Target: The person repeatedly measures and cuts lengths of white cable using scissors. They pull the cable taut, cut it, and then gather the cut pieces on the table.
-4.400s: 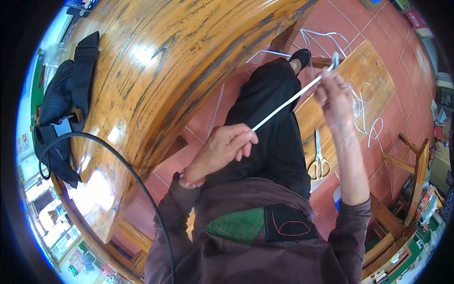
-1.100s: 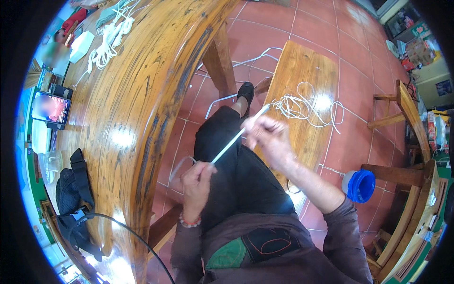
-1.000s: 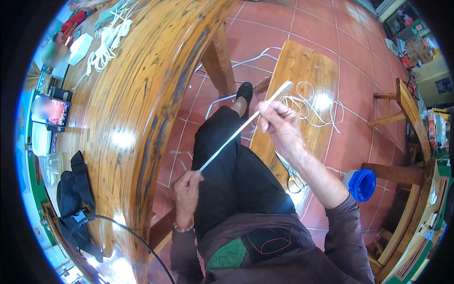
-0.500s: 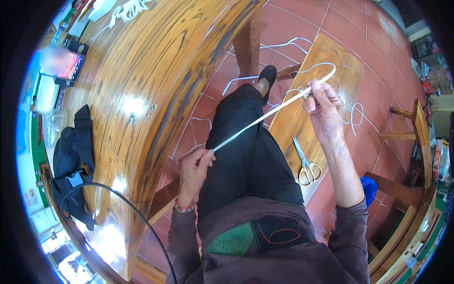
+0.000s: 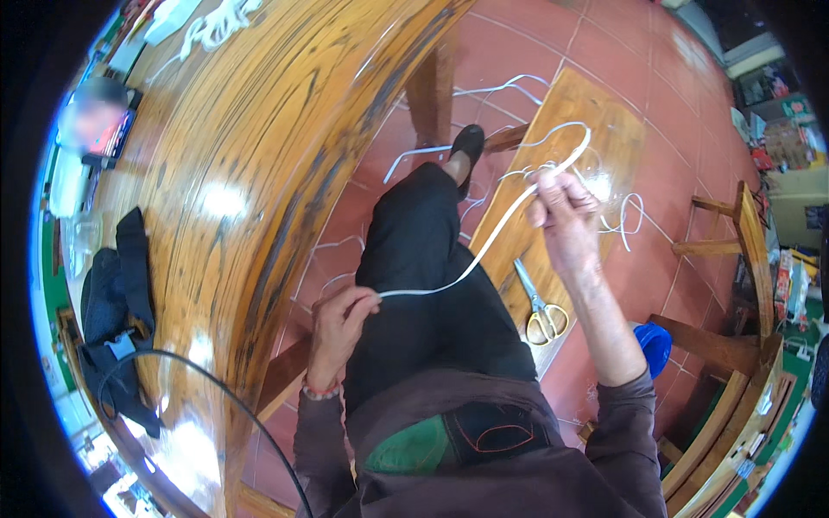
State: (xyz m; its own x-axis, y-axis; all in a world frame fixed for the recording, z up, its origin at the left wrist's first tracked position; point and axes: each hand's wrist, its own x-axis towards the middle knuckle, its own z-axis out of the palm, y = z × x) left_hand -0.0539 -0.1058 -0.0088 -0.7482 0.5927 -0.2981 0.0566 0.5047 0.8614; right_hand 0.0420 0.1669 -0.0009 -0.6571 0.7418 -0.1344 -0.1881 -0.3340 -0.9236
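A thin white flat strip point(image 5: 489, 244) sags between my two hands above my lap. My left hand point(image 5: 337, 326), near my left thigh, pinches one part of it between thumb and fingertips. Over the narrow wooden bench point(image 5: 596, 99) my right hand point(image 5: 566, 216) is closed round the strip farther along. Past that hand it bends up in a loop and runs back toward the floor. Scissors point(image 5: 544, 315) with gold handles lie on the bench, beside my right forearm. Thin loose strands lie about the bench and floor; some are partly hidden by my right hand.
On my left stands a large glossy wooden table point(image 5: 285, 112). It bears a black strap bag point(image 5: 112, 302), a phone point(image 5: 117, 129) and a white bundle of strips point(image 5: 220, 24). A black cable point(image 5: 216, 380) crosses at lower left. Wooden chairs point(image 5: 747, 250) stand right of the bench on red tiles point(image 5: 673, 112).
The strip was pulled straight between my hands and now hangs slack in a curve. My right hand has come lower and a little left. The whole view has shifted slightly.
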